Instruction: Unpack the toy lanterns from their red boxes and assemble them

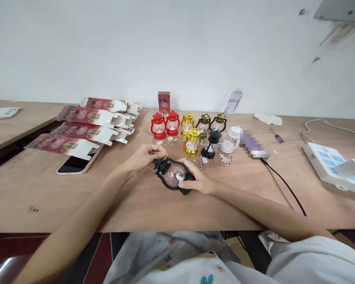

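Observation:
A small black lantern (174,174) with a clear globe lies tilted between my hands, just above the table. My right hand (197,179) is wrapped round its base. At the lantern's top, my left hand (149,157) pinches a thin wire handle, partly hidden by the fingers. Beyond my hands stand red lanterns (159,127), gold lanterns (192,142), dark bronze lanterns (204,125), another black lantern (212,145) and a white lantern (231,140). Bent wire pieces with small white parts (206,161) lie in front of them.
Flattened red-and-white boxes (77,136) overlap a phone (77,163) at left. An upright red box (164,103) and a clear bottle (233,102) stand at the back. On the right are a cabled phone (253,145), a screwdriver (278,136) and a white power strip (333,163).

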`<state>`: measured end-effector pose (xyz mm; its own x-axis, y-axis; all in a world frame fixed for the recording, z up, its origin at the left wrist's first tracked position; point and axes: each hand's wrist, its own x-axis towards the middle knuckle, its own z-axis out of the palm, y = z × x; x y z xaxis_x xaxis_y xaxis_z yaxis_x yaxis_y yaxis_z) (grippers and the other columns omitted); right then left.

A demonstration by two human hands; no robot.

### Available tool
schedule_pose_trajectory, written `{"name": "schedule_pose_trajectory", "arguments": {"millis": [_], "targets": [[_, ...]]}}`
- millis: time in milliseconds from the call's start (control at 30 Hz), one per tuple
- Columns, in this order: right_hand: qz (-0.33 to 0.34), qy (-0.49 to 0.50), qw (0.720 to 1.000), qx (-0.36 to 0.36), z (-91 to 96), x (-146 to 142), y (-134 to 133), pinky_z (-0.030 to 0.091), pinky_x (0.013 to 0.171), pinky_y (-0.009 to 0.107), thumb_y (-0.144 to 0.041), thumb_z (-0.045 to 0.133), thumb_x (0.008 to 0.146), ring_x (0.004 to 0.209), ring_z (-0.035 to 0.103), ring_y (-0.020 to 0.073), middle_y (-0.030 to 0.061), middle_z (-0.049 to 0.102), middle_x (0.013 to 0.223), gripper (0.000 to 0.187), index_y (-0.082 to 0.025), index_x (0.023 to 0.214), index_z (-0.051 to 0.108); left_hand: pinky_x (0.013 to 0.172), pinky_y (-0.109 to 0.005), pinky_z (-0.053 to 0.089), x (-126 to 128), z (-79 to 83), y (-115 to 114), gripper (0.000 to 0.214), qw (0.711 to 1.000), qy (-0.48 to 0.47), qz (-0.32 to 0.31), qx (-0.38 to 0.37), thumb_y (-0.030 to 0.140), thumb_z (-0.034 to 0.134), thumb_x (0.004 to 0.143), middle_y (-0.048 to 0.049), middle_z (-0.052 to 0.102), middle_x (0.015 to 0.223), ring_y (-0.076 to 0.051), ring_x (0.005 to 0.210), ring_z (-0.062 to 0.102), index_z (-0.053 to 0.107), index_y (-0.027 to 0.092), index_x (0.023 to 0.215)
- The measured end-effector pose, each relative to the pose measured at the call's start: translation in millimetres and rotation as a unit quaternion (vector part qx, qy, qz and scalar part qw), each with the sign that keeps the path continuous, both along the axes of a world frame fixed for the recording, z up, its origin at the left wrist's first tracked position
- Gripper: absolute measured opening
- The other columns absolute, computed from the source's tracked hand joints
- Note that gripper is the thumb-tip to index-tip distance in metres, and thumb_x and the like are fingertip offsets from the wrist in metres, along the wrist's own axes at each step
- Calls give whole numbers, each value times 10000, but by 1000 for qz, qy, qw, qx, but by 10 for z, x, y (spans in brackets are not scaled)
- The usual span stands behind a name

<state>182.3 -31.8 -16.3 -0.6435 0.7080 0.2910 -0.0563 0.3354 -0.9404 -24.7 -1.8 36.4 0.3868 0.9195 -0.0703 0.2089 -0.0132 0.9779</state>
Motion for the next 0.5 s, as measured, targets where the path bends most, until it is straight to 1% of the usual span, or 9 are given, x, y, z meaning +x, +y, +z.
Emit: {"name": "schedule_pose_trajectory", "arguments": {"millis": [300,500], "targets": [[6,8,1000,-14,14,17,-1,398,865,320,-406,683,702,962,499,187,29,517,1019,512,-190,1106,453,372,-171,279,-4,-38,20,381,1000,8,-1,4,506,708,639,31,525,541,-49,404,402,566,152,632],[3,21,999,-27,22,24,5,399,850,323,-443,689,681,937,512,189,24,532,996,533,-196,1097,465,381,-169,287,2,-83,39,384,1000,8,13,8,506,699,642,18,554,574,-51,416,423,577,143,668]]}}
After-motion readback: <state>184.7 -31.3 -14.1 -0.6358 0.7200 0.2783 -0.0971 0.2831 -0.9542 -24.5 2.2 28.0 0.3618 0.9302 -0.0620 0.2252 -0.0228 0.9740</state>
